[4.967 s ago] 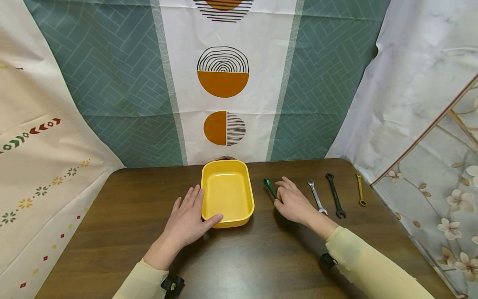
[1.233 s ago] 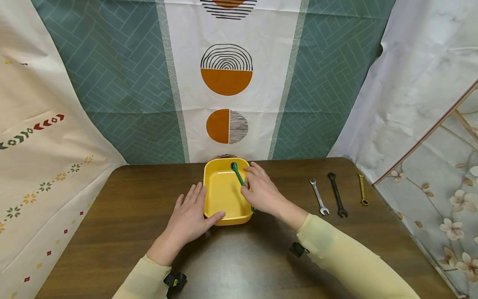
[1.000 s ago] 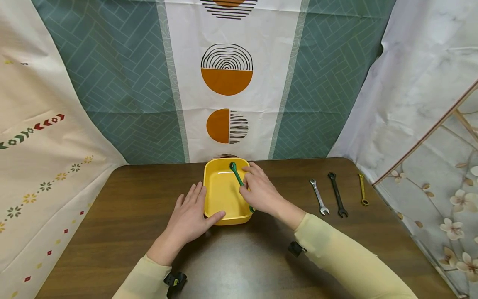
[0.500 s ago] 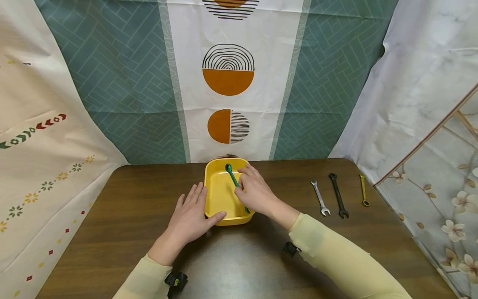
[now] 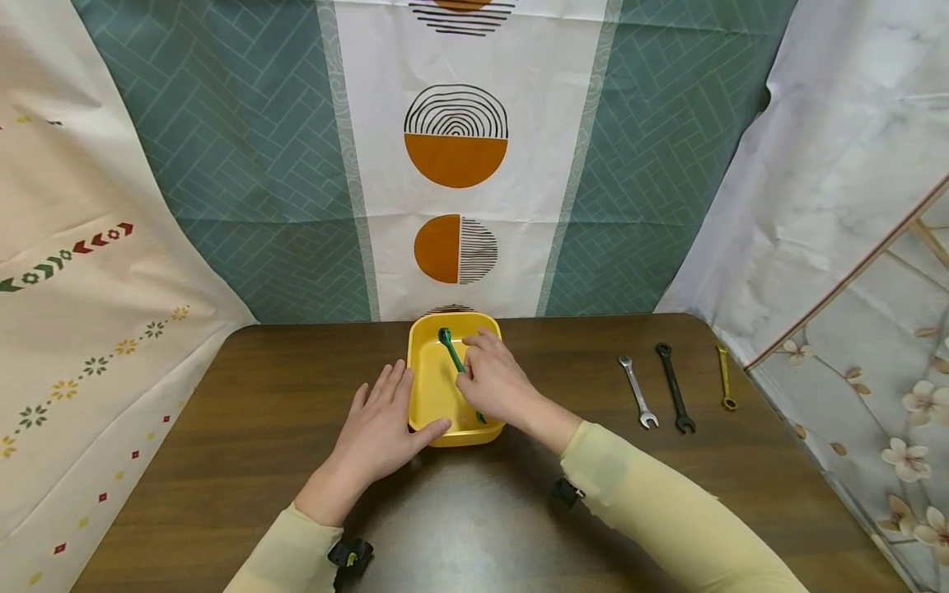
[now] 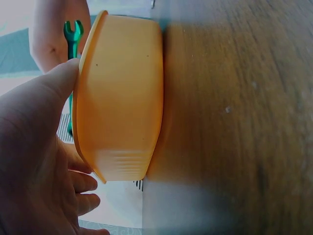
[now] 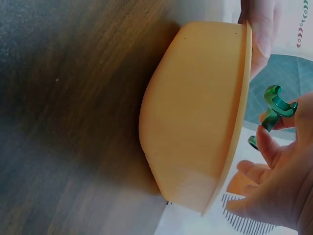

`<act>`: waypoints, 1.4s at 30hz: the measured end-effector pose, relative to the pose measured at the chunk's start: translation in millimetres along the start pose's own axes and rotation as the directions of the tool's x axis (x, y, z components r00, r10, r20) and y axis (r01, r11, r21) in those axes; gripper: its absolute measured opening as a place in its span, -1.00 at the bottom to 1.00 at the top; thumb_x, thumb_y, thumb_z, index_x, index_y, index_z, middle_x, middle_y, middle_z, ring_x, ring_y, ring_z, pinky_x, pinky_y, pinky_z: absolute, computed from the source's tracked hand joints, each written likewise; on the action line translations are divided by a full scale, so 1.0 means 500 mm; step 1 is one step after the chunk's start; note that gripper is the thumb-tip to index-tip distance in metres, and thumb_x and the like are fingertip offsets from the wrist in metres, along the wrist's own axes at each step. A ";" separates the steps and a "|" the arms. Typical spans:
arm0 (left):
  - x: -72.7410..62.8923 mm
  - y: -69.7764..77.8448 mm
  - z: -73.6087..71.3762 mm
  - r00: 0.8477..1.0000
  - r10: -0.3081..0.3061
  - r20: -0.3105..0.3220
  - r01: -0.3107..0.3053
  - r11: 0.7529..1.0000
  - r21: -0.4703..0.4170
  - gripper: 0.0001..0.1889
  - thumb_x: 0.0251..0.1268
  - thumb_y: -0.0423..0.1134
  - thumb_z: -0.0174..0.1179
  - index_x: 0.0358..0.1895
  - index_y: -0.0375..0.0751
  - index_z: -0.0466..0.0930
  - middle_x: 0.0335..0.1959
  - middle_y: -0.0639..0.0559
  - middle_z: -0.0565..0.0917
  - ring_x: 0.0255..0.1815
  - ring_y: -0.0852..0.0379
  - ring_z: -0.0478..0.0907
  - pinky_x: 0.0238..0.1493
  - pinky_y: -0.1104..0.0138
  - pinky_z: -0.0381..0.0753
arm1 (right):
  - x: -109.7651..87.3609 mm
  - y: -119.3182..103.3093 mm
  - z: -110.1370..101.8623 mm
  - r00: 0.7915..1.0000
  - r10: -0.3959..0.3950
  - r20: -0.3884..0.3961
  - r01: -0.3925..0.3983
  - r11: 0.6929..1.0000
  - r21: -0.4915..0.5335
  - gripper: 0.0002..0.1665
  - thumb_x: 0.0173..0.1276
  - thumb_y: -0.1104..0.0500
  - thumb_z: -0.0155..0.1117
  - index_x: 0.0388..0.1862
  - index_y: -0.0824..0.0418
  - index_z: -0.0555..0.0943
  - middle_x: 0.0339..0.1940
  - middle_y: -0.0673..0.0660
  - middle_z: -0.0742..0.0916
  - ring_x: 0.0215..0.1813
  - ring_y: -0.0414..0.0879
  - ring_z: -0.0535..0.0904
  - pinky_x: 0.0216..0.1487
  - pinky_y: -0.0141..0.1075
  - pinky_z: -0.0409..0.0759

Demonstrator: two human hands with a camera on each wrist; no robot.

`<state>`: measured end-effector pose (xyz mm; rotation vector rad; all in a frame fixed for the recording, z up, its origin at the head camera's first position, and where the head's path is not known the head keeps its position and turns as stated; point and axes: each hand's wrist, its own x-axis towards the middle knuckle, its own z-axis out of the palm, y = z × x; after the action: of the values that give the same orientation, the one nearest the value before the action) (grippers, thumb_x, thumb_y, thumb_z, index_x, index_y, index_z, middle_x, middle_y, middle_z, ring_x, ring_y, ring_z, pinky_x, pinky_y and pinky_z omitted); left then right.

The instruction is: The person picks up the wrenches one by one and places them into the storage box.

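A green combination wrench hangs over a yellow rectangular tray; my right hand pinches it around mid-shaft. The right wrist view shows the wrench's open jaw beyond the rim level, with thumb and index finger on the shaft. My left hand lies along the tray's left side, fingers straight and thumb stretched across the near left corner. Seen from the left wrist, that thumb presses the rim of the tray. The right hand covers part of the tray's right edge.
On the right of the brown wooden table lie a silver wrench, a black wrench and a small yellow wrench, side by side. A patterned cloth hangs behind the table's back edge, with other cloths at both sides.
My right hand took the green wrench from the table right of the tray and carried it left. Over the last second it shifted further left above the tray. The left hand stays put.
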<state>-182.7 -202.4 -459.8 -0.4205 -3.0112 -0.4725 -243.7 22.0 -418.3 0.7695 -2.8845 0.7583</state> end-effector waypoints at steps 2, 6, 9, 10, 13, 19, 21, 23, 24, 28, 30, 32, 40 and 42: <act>0.000 0.000 0.000 1.000 0.002 -0.003 -0.002 1.000 0.003 0.24 0.46 0.62 0.06 0.75 -0.45 0.11 0.79 -0.34 0.10 0.81 -0.31 0.00 0.66 -0.37 0.06 | 0.003 -0.002 0.003 1.000 -0.006 0.000 0.006 1.000 0.000 -0.70 0.55 0.19 0.24 -0.45 0.14 0.49 0.53 0.33 0.60 0.78 0.28 0.16 0.76 0.14 0.05; 0.000 0.001 -0.001 1.000 0.000 -0.004 0.000 1.000 -0.001 0.24 0.46 0.62 0.07 0.75 -0.44 0.11 0.79 -0.34 0.11 0.81 -0.31 0.01 0.66 -0.37 0.05 | 0.007 -0.007 0.009 1.000 0.000 0.006 0.000 1.000 -0.003 -0.71 0.55 0.19 0.24 -0.44 0.15 0.50 0.54 0.33 0.59 0.78 0.28 0.15 0.75 0.17 0.08; -0.001 0.002 -0.002 1.000 -0.004 -0.003 0.004 1.000 -0.006 0.24 0.45 0.61 0.09 0.75 -0.43 0.10 0.79 -0.33 0.10 0.81 -0.31 0.00 0.67 -0.37 0.04 | 0.009 -0.009 0.014 1.000 0.010 0.012 -0.010 1.000 -0.002 -0.71 0.56 0.18 0.25 -0.43 0.15 0.50 0.55 0.32 0.59 0.78 0.27 0.14 0.75 0.18 0.09; -0.001 0.002 -0.002 1.000 -0.005 -0.003 0.005 1.000 -0.006 0.23 0.46 0.60 0.09 0.75 -0.43 0.10 0.79 -0.33 0.10 0.81 -0.31 0.00 0.67 -0.37 0.03 | 0.010 -0.011 0.015 1.000 0.010 0.012 -0.010 1.000 -0.004 -0.71 0.56 0.17 0.25 -0.43 0.15 0.51 0.55 0.31 0.59 0.78 0.27 0.15 0.75 0.16 0.09; -0.001 0.003 -0.003 1.000 -0.007 0.001 0.007 1.000 -0.009 0.23 0.46 0.59 0.10 0.76 -0.43 0.09 0.80 -0.33 0.08 0.81 -0.30 0.00 0.67 -0.37 0.02 | 0.012 -0.013 0.020 1.000 0.008 0.016 -0.008 1.000 -0.018 -0.71 0.56 0.17 0.26 -0.43 0.15 0.52 0.55 0.31 0.59 0.77 0.27 0.16 0.75 0.12 0.09; 0.000 0.002 -0.003 1.000 -0.004 0.001 0.004 1.000 -0.007 0.25 0.45 0.63 0.06 0.76 -0.43 0.08 0.80 -0.32 0.07 0.81 -0.31 0.00 0.67 -0.36 0.02 | 0.019 -0.016 0.034 0.999 -0.007 0.031 0.008 0.999 -0.042 -0.69 0.58 0.16 0.27 -0.43 0.16 0.53 0.53 0.33 0.60 0.75 0.29 0.21 0.76 0.13 0.07; 0.000 0.002 -0.003 1.000 -0.001 -0.001 0.001 1.000 -0.003 0.25 0.45 0.63 0.05 0.76 -0.43 0.08 0.80 -0.32 0.08 0.81 -0.31 0.01 0.67 -0.37 0.03 | 0.022 -0.017 0.039 0.999 -0.018 0.035 0.019 0.998 -0.053 -0.68 0.59 0.17 0.27 -0.43 0.16 0.53 0.53 0.34 0.61 0.74 0.30 0.22 0.76 0.13 0.07; 0.000 0.001 -0.003 1.000 -0.001 -0.003 0.001 1.000 -0.001 0.25 0.45 0.63 0.06 0.76 -0.43 0.08 0.79 -0.33 0.09 0.81 -0.31 0.01 0.66 -0.37 0.05 | 0.024 -0.018 0.043 0.999 -0.026 0.038 0.028 0.998 -0.057 -0.68 0.60 0.18 0.27 -0.43 0.17 0.53 0.51 0.35 0.61 0.74 0.31 0.24 0.76 0.13 0.06; 0.000 0.001 -0.004 1.000 -0.001 -0.003 0.001 1.000 0.000 0.25 0.45 0.63 0.06 0.76 -0.43 0.09 0.79 -0.33 0.10 0.81 -0.31 0.01 0.66 -0.37 0.05 | 0.024 -0.019 0.045 0.999 -0.028 0.038 0.031 0.998 -0.058 -0.68 0.61 0.18 0.28 -0.44 0.17 0.53 0.51 0.36 0.62 0.73 0.31 0.24 0.76 0.12 0.06; 0.000 0.002 -0.004 1.000 -0.004 0.001 0.004 1.000 -0.001 0.24 0.45 0.61 0.08 0.76 -0.43 0.09 0.79 -0.34 0.10 0.81 -0.31 0.01 0.66 -0.37 0.05 | 0.026 -0.021 0.050 0.999 -0.022 0.046 0.025 0.999 -0.048 -0.68 0.62 0.18 0.28 -0.43 0.17 0.52 0.50 0.35 0.62 0.73 0.30 0.24 0.76 0.11 0.06; 0.000 0.002 -0.005 1.000 -0.004 0.004 0.004 1.000 -0.001 0.24 0.45 0.61 0.08 0.76 -0.43 0.09 0.79 -0.34 0.10 0.81 -0.31 0.00 0.66 -0.37 0.05 | 0.027 -0.022 0.052 0.999 -0.019 0.050 0.021 0.999 -0.050 -0.68 0.62 0.18 0.28 -0.42 0.17 0.53 0.50 0.35 0.62 0.74 0.30 0.24 0.76 0.10 0.06; 0.000 0.002 -0.005 1.000 -0.005 0.005 0.005 1.000 -0.001 0.24 0.45 0.61 0.08 0.76 -0.42 0.09 0.79 -0.34 0.10 0.81 -0.30 0.00 0.66 -0.37 0.05 | 0.028 -0.023 0.053 0.998 -0.018 0.054 0.021 0.998 -0.057 -0.69 0.62 0.18 0.27 -0.41 0.18 0.53 0.50 0.35 0.62 0.74 0.29 0.25 0.76 0.09 0.06; 0.001 0.001 -0.002 1.000 -0.007 0.005 0.007 1.000 -0.001 0.24 0.45 0.62 0.07 0.77 -0.41 0.08 0.80 -0.33 0.09 0.81 -0.30 0.00 0.66 -0.37 0.04 | 0.037 -0.021 0.061 0.997 0.001 0.078 0.006 0.996 -0.092 -0.70 0.64 0.15 0.26 -0.37 0.19 0.58 0.49 0.33 0.63 0.74 0.24 0.25 0.77 0.04 0.03; 0.002 0.001 -0.002 1.000 -0.009 0.007 0.009 1.000 -0.003 0.25 0.45 0.63 0.06 0.77 -0.41 0.07 0.80 -0.32 0.08 0.81 -0.29 -0.01 0.67 -0.37 0.03 | 0.038 -0.021 0.062 0.996 0.011 0.091 -0.002 0.995 -0.096 -0.71 0.65 0.14 0.25 -0.36 0.19 0.58 0.51 0.32 0.61 0.75 0.24 0.23 0.78 0.04 0.02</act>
<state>-183.6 -201.9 -458.8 -0.4101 -3.0209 -0.4770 -252.9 -9.4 -437.4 0.8040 -2.9804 0.5947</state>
